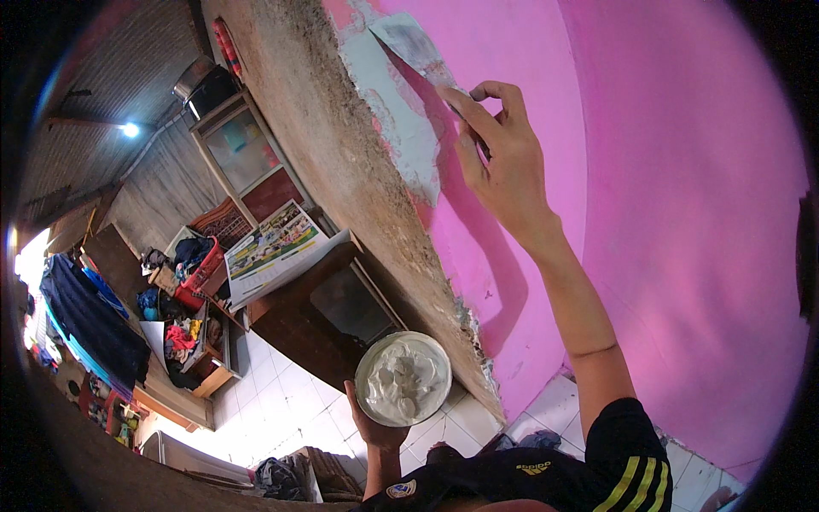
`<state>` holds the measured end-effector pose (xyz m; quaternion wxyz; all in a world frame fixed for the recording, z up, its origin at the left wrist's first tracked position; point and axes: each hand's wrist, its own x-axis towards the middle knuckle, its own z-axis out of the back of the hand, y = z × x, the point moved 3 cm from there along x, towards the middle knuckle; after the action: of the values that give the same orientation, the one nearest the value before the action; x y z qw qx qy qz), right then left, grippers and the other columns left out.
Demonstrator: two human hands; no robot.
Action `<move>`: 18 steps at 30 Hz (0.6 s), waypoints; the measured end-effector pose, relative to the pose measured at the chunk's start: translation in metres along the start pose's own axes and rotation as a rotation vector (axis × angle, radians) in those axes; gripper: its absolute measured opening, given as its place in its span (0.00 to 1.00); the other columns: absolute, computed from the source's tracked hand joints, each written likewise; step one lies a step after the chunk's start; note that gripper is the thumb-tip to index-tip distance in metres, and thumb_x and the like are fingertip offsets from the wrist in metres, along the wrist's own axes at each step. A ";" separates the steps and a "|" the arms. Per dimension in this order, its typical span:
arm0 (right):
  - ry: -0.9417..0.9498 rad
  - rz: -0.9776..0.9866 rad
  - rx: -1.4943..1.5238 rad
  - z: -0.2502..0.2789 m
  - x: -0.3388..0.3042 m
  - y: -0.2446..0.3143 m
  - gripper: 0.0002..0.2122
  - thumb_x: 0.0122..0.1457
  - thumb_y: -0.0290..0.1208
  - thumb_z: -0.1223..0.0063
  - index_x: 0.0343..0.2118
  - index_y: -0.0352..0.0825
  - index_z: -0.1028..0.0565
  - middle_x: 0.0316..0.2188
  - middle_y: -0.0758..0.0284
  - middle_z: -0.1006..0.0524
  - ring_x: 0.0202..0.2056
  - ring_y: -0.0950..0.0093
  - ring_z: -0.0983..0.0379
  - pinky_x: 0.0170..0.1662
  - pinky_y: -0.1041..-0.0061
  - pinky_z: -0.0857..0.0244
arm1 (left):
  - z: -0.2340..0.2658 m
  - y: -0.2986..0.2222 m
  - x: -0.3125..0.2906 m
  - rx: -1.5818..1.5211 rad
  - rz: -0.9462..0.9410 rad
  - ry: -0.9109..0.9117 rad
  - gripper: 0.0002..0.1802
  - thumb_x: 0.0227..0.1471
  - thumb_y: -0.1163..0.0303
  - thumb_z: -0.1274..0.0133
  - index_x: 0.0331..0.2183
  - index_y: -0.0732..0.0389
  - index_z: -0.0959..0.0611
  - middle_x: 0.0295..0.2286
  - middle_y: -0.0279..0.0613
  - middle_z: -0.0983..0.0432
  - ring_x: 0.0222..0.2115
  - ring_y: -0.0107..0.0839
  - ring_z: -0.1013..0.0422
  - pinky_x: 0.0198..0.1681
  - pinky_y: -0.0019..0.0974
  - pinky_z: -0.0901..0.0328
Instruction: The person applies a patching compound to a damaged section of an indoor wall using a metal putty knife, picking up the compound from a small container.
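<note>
My right hand [503, 158] is raised at the upper middle, fingers closed round the handle of a putty knife [414, 47]. The knife's wide, whitish-smeared blade lies against or very close to the pink wall [674, 213], over a rough patch of pale putty [397, 128] along the wall's left edge. Low in the middle, my left hand [380, 433] supports a round tub [357, 380] from its left side and below. Thick, white, swirled putty [403, 380] fills much of the tub.
Left of the pink surface runs a bare, rough cement edge [341, 154]. A dark wooden cabinet [299, 333] with a printed calendar sheet [277, 247] on top stands beyond the tub. Further left are a red basket [203, 269] of clothes and hanging dark cloth [94, 316].
</note>
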<state>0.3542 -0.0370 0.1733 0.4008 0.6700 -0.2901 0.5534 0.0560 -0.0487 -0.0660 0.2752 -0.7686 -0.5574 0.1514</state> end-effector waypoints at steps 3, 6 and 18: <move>0.027 -0.034 -0.031 0.003 -0.007 0.004 0.19 0.48 0.20 0.50 0.45 0.40 0.28 0.40 0.61 0.36 0.24 0.69 0.30 0.29 0.69 0.33 | 0.003 -0.001 -0.002 0.011 -0.006 -0.018 0.36 0.57 0.42 0.70 0.55 0.61 0.37 0.53 0.50 0.39 0.51 0.47 0.38 0.55 0.51 0.42; 0.003 -0.044 -0.016 0.009 -0.007 0.004 0.19 0.49 0.20 0.51 0.46 0.40 0.28 0.40 0.61 0.36 0.24 0.69 0.30 0.29 0.68 0.33 | -0.004 -0.002 0.000 0.009 -0.002 0.000 0.36 0.57 0.42 0.70 0.55 0.61 0.36 0.53 0.50 0.38 0.52 0.47 0.38 0.55 0.50 0.42; 0.029 -0.023 0.124 -0.005 -0.001 0.001 0.17 0.50 0.21 0.54 0.45 0.39 0.28 0.40 0.59 0.35 0.25 0.66 0.28 0.31 0.67 0.32 | -0.006 0.002 0.000 -0.005 0.009 0.035 0.34 0.58 0.44 0.70 0.54 0.60 0.35 0.52 0.49 0.38 0.52 0.46 0.40 0.56 0.50 0.44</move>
<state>0.3505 -0.0333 0.1729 0.3691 0.6886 -0.2419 0.5754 0.0609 -0.0509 -0.0625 0.2822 -0.7743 -0.5495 0.1375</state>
